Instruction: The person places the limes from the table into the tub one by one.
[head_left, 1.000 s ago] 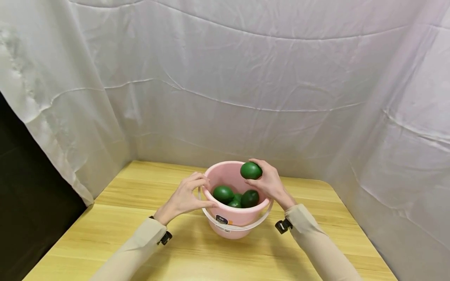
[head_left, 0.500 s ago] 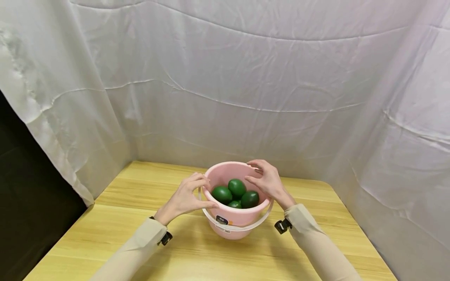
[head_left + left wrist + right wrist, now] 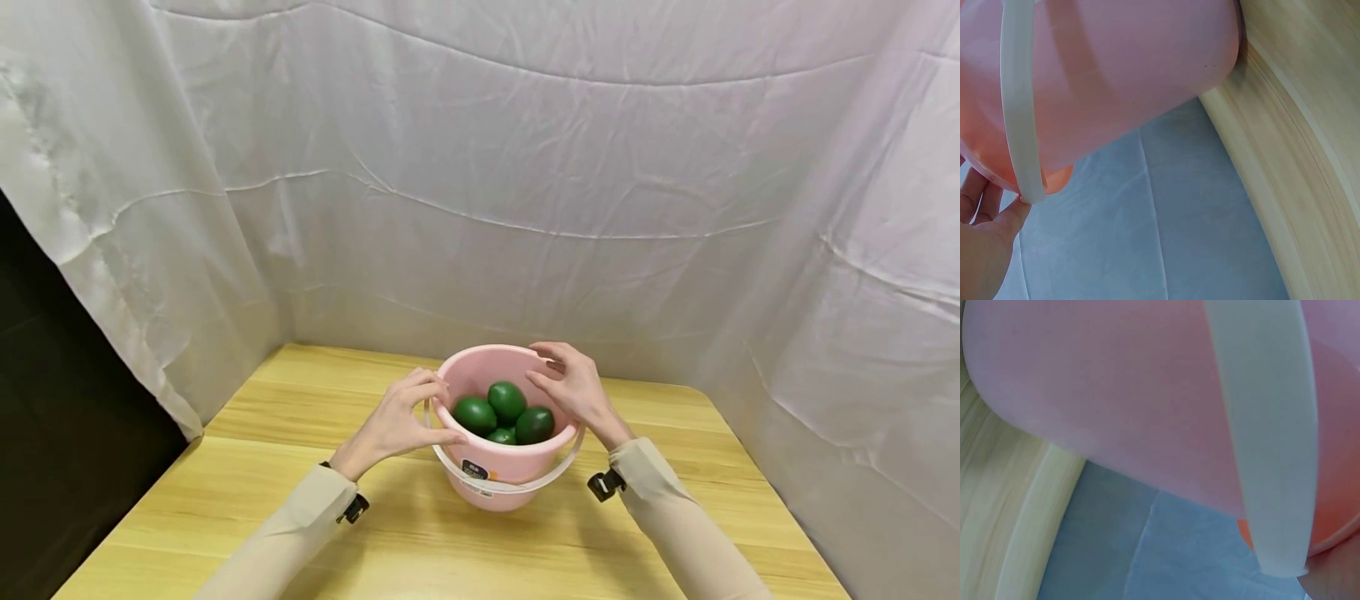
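A pink bucket [image 3: 491,471] with a white handle [image 3: 517,486] stands on the wooden table. Inside lie several glossy dark green oval fruits that look like avocados, one [image 3: 506,402] on top at the back, others at the left [image 3: 475,415] and right [image 3: 535,426]. My left hand [image 3: 397,421] holds the bucket's left rim, its thumb along the front edge. In the left wrist view a fingertip [image 3: 1013,215] touches the handle's end. Over the right rim is my right hand [image 3: 573,387], fingers loosely bent and holding nothing.
The wooden table [image 3: 300,417] reaches all round the bucket. Pale fabric curtains [image 3: 487,167] hang behind it and at both sides. A black area [image 3: 67,433] shows at the left.
My right hand held a green avocado above the bucket; it has let go, and the fruit now lies on top of the others. My left hand stays on the rim.
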The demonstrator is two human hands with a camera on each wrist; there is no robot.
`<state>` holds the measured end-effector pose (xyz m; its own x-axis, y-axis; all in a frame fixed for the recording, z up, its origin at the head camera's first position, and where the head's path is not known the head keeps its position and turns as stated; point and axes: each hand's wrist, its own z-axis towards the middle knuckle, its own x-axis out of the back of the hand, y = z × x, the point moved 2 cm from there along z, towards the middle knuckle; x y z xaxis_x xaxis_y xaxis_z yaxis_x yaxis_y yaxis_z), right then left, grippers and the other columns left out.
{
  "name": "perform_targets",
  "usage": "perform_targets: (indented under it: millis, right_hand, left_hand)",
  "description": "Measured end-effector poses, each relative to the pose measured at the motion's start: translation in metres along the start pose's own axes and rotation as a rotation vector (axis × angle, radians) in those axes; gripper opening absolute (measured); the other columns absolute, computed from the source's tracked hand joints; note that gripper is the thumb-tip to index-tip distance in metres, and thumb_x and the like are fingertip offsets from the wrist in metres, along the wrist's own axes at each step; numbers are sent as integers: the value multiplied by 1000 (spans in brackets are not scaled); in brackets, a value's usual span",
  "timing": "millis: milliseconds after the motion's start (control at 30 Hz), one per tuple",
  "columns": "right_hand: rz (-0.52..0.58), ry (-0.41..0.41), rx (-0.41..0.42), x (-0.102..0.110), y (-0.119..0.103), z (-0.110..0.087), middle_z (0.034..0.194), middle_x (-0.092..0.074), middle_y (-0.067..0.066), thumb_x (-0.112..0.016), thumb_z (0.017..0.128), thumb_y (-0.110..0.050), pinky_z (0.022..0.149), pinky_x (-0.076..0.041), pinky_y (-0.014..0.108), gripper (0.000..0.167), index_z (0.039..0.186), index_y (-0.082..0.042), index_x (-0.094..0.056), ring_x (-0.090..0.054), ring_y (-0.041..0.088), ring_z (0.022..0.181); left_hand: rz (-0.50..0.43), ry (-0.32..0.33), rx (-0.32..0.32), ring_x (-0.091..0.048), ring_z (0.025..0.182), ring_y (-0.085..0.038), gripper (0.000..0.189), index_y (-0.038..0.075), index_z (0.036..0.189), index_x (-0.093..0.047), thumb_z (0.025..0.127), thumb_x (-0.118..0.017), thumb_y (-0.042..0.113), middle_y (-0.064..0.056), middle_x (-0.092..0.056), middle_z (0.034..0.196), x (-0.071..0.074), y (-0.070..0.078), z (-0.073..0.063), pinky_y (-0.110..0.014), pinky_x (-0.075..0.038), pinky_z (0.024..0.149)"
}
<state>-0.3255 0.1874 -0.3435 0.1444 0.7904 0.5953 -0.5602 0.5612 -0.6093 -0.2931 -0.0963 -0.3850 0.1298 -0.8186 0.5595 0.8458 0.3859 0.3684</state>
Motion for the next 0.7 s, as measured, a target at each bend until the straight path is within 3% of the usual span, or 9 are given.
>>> perform_targets:
  millis: [200,400,567,700]
  right_hand:
    - [24,-2,3,-1,-2,-2,129,-61,16,-76,86,-13,96,-53,43,45,127,-4,-62,-61,34,119]
    - [26,30,17,1,2,-8,126,-62,15,-75,87,-13,95,-54,43,41,125,-4,-64,-62,35,116]
    - [18,98,52,8,8,-13,122,-65,13,-75,87,-11,95,-53,42,36,121,-5,-67,-65,34,112]
    - [14,105,41,12,13,-17,123,-65,12,-74,88,-13,94,-54,43,35,121,-5,-67,-66,33,110]
  left_hand:
    - [6,0,-7,-59,104,-15,41,19,88,-68,62,-92,40,4,-66,104,2,-1,0,-41,-52,93]
    - [-42,-1,28,-60,114,-21,36,16,90,-70,68,-89,38,-7,-67,115,1,-5,-4,-44,-49,99]
    - [-38,-3,55,-58,122,-24,42,12,103,-72,73,-86,38,-11,-64,127,2,-8,-2,-48,-46,103]
    - [-18,3,73,-56,125,-28,51,10,117,-70,75,-84,36,-11,-61,133,4,-11,-4,-53,-45,103]
